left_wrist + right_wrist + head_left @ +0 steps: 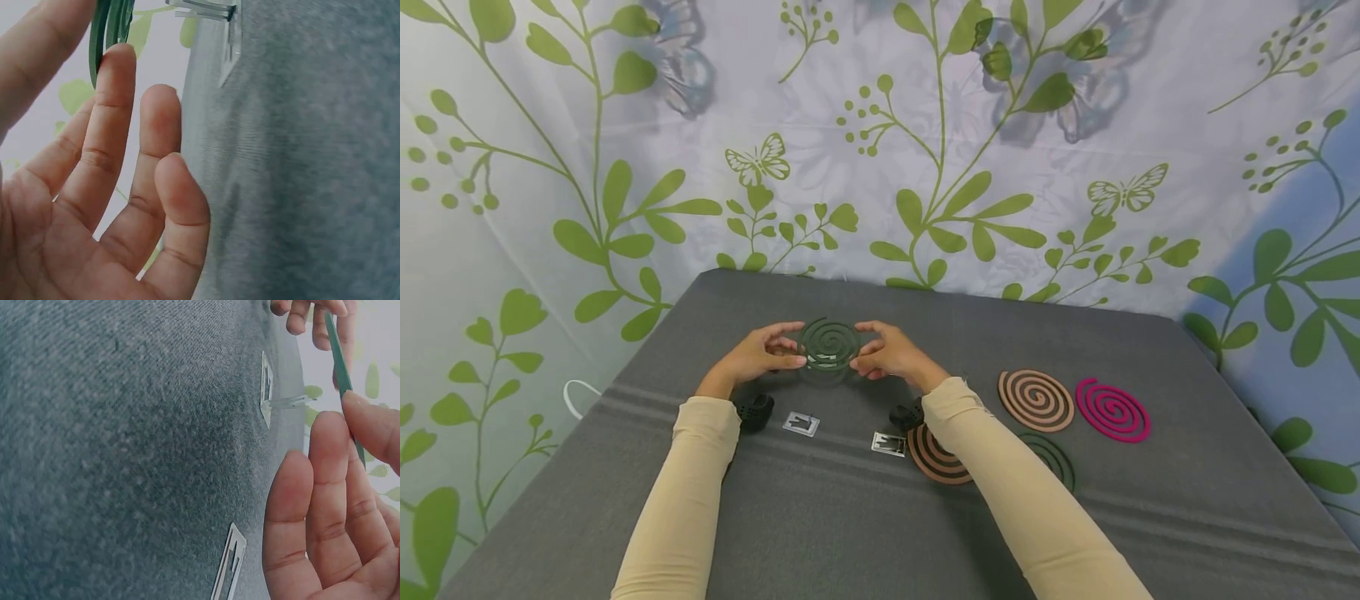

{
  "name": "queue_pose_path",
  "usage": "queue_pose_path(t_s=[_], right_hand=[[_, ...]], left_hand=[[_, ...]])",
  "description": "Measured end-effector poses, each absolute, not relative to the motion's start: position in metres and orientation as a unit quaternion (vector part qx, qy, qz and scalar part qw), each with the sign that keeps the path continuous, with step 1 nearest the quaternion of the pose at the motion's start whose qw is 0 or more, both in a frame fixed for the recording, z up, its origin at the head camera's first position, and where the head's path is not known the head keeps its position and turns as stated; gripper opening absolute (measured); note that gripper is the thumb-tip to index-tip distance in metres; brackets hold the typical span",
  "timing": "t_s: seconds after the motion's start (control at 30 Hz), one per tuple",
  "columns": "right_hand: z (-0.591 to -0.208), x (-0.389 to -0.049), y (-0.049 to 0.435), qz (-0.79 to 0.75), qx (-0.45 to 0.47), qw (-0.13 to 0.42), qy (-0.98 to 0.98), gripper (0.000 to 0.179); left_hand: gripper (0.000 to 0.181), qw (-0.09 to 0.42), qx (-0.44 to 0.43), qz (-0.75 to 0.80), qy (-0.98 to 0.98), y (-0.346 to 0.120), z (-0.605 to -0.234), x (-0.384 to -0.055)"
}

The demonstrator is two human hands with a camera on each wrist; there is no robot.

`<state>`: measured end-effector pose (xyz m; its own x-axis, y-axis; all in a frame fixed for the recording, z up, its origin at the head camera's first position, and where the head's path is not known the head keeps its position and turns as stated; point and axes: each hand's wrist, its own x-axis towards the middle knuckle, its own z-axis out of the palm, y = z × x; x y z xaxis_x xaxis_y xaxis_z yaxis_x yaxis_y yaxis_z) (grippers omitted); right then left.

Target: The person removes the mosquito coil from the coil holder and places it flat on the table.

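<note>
Between my two hands a dark green spiral mosquito coil is held up over the grey table. My left hand pinches its left edge between thumb and fingers; in the left wrist view the coil shows edge-on and the lower fingers are loosely bent. My right hand pinches the opposite edge, with the coil seen as a thin green strip in the right wrist view. Beneath the coil is a small metal coil stand, its raised prong pointing up towards the coil. This stand shows partly through the coil's gaps from above.
Two more metal stands lie flat nearer me. At right on the table are a tan coil and a pink coil. My right sleeve partly covers a brown coil and another green coil. A patterned curtain hangs behind.
</note>
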<state>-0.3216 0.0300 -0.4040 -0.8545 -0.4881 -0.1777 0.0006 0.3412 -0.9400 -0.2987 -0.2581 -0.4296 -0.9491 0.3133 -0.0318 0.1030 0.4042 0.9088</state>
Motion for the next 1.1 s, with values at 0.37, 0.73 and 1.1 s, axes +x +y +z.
queue_pose_path(t_s=[0.37,0.73,1.1], right_hand=[[-0.4,-0.321,0.044,-0.561,-0.186,0.24,0.771,0.076],[-0.388,-0.316,0.061,-0.577,-0.249,0.203,0.751,0.072],[-0.381,-0.307,0.08,-0.602,-0.298,0.176,0.72,0.072]], left_hand=[[0.081,0.116,0.157,0.525,0.828,-0.254,-0.415,-0.297],[0.08,0.107,0.18,0.524,0.825,-0.248,-0.39,-0.289],[0.079,0.099,0.199,0.541,0.811,-0.237,-0.374,-0.283]])
